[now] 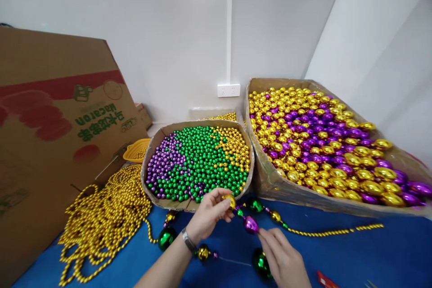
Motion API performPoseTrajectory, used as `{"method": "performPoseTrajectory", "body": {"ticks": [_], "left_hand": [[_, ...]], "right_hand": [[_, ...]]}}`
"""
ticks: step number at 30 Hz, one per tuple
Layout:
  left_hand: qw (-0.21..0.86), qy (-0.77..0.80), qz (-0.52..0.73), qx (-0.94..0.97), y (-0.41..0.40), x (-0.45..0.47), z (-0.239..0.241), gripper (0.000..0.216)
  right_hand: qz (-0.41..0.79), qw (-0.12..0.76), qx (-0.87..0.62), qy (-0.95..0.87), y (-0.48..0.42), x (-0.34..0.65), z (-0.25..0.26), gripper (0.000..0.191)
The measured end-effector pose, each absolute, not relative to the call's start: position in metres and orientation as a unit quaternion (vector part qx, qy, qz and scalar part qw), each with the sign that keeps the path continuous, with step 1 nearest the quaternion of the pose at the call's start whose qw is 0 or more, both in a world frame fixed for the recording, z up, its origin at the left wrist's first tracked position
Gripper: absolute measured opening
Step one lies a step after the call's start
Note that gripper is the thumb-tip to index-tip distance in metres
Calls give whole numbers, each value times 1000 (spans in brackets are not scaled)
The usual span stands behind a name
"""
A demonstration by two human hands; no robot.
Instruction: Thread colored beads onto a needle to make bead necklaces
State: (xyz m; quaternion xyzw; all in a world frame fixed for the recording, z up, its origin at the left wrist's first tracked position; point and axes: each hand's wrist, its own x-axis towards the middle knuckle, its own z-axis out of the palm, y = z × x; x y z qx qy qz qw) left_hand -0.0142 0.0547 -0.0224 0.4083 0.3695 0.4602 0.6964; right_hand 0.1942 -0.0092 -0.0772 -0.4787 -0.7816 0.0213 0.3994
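Blue covering (340,254) spans the lower frame, where your left hand (211,210) pinches a shiny gold rounded bead (231,201). Down-right along the slanting strand, a glossy purple rounded bead (250,224) touches your nearer right hand (283,256), its grip hidden.

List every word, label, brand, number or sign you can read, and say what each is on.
"Macaron": green lettering on the large cardboard box at left.
Chinese characters beside it, same box: too blurred to quote surely.
Small green mark and round emblem, same box: too small to read.
Red item at the bottom edge: nothing legible.
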Motion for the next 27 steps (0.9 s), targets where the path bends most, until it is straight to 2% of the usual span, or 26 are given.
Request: {"method": "performPoseTrajectory", "body": {"ticks": [2,7,17,27], "left_hand": [[703,367,464,395,54,-14,-23,31],[690,378,459,413,55,-15,-24,31],[680,400,459,409,56,-21,-23,38],[649,446,443,428,55,-26,-20,41]], "right_hand": [[46,407,-475,-779,-9,193,-77,30],[13,422,-474,-773,-9,191,-77,29],[100,399,-507,-757,-11,189,-82,28],[-21,395,-481,-782,-10,185,-89,31]]}}
